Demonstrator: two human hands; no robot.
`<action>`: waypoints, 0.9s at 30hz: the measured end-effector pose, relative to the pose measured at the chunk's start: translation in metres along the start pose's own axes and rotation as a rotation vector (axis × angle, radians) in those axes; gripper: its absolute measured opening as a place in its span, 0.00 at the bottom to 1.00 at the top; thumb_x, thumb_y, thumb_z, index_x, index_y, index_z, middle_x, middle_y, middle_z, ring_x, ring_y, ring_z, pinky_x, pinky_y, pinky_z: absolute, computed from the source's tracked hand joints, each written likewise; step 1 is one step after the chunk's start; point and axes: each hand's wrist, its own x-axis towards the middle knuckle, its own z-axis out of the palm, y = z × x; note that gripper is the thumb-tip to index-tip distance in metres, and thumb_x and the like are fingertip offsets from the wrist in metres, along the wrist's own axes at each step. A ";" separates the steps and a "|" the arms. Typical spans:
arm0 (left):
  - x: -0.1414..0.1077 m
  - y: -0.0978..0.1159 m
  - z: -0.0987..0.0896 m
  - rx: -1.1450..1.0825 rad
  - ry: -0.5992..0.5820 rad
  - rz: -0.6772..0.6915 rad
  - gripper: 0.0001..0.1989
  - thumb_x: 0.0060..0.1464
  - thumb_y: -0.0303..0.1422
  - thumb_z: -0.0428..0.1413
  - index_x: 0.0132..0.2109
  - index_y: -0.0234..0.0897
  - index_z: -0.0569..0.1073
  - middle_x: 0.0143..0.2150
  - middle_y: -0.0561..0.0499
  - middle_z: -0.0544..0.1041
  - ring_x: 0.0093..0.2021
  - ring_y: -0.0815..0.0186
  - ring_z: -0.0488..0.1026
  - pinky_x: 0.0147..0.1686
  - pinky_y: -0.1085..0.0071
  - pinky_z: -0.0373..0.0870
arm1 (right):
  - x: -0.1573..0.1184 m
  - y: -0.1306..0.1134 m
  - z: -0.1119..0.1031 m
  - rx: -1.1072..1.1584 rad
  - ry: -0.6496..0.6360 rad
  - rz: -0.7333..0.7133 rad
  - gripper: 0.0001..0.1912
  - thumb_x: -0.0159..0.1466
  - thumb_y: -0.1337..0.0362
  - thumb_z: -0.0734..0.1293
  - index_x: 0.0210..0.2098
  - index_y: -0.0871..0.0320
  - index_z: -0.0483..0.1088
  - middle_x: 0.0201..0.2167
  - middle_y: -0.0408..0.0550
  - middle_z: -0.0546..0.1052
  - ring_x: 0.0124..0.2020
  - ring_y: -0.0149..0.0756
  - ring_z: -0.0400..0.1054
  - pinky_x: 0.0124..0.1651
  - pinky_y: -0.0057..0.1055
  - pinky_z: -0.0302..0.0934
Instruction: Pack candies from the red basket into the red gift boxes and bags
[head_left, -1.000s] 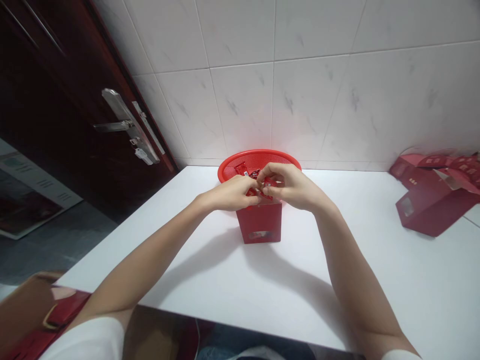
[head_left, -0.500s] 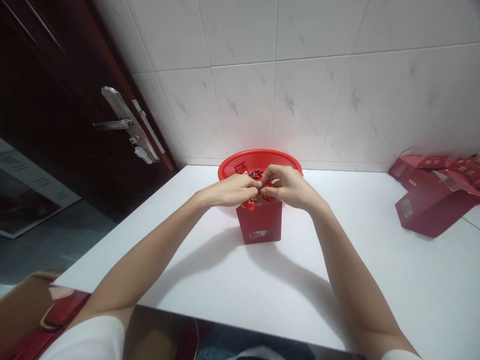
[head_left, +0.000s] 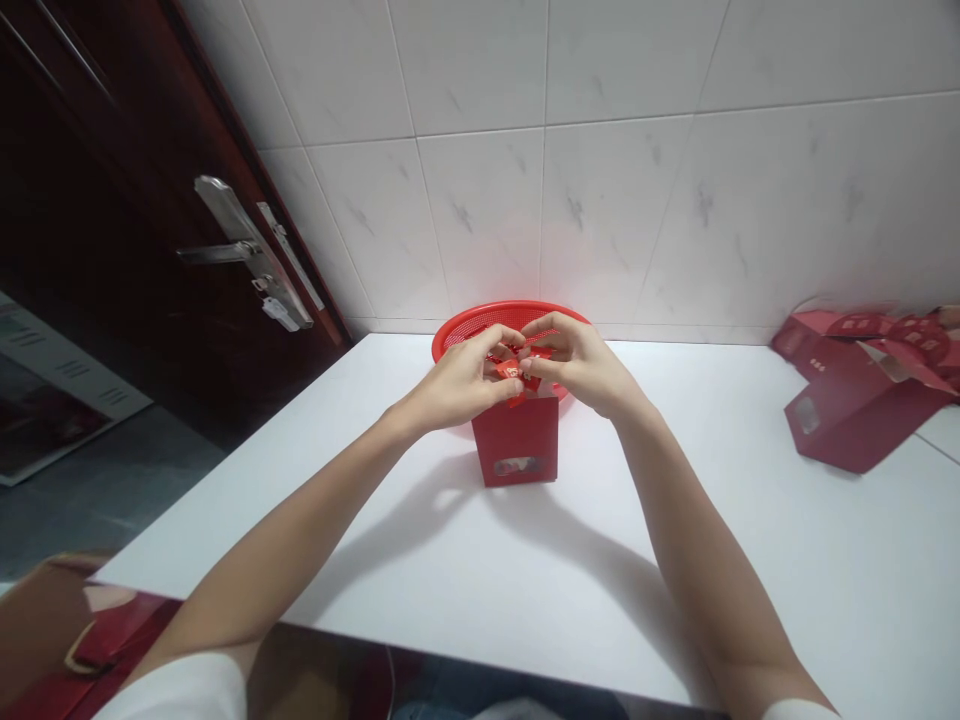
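A red box (head_left: 516, 443) with a small oval window stands upright on the white table (head_left: 405, 600). Above its top edge, my left hand (head_left: 469, 380) has its fingers closed on a red wrapped piece (head_left: 508, 371) with light lettering. Facing it from the right, my right hand (head_left: 577, 362) pinches another red wrapped piece (head_left: 531, 378). The fingertips of both hands nearly meet. Directly behind the box is a red mesh basket (head_left: 457, 325), its contents mostly hidden by my hands.
Several red boxes (head_left: 862, 410) lie at the table's right side. White wall tiles (head_left: 622, 200) rise behind the table. A dark door (head_left: 135, 230) with a metal handle is at the left. A cardboard box with red items (head_left: 116, 640) sits below the table's left edge.
Both hands have lifted slightly and their fingers have opened out around the red wrapped pieces, which now show more clearly above the box. The view has shifted slightly.
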 end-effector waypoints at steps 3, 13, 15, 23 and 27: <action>0.001 -0.001 0.001 -0.049 0.034 -0.033 0.22 0.49 0.32 0.62 0.52 0.39 0.69 0.46 0.48 0.77 0.40 0.63 0.78 0.35 0.69 0.76 | 0.000 0.000 0.000 0.040 -0.006 0.008 0.14 0.57 0.69 0.70 0.43 0.57 0.67 0.32 0.44 0.78 0.33 0.35 0.76 0.35 0.34 0.73; 0.001 -0.005 0.016 -0.155 0.174 0.056 0.23 0.52 0.31 0.62 0.56 0.38 0.73 0.45 0.46 0.82 0.42 0.60 0.80 0.37 0.66 0.81 | 0.002 0.001 0.002 0.017 0.041 0.030 0.10 0.57 0.71 0.71 0.39 0.60 0.72 0.32 0.47 0.79 0.33 0.37 0.76 0.32 0.34 0.74; 0.000 -0.008 0.019 -0.125 0.204 0.078 0.23 0.53 0.33 0.61 0.57 0.38 0.73 0.46 0.46 0.82 0.44 0.59 0.80 0.38 0.65 0.81 | 0.003 0.001 0.003 0.022 0.056 0.030 0.08 0.57 0.71 0.71 0.37 0.59 0.72 0.31 0.46 0.78 0.33 0.38 0.76 0.31 0.34 0.74; 0.001 -0.015 0.024 0.080 0.382 0.259 0.12 0.56 0.34 0.60 0.47 0.40 0.76 0.48 0.47 0.77 0.48 0.60 0.77 0.45 0.61 0.80 | 0.004 0.002 0.001 0.036 0.088 -0.005 0.08 0.54 0.66 0.73 0.33 0.59 0.72 0.29 0.46 0.78 0.32 0.36 0.75 0.35 0.34 0.71; 0.001 -0.014 0.024 0.104 0.372 0.290 0.09 0.56 0.35 0.60 0.45 0.39 0.75 0.43 0.48 0.76 0.45 0.62 0.75 0.44 0.63 0.79 | 0.008 0.006 -0.001 0.067 0.109 -0.029 0.09 0.51 0.66 0.73 0.32 0.59 0.73 0.30 0.47 0.78 0.31 0.35 0.73 0.34 0.32 0.68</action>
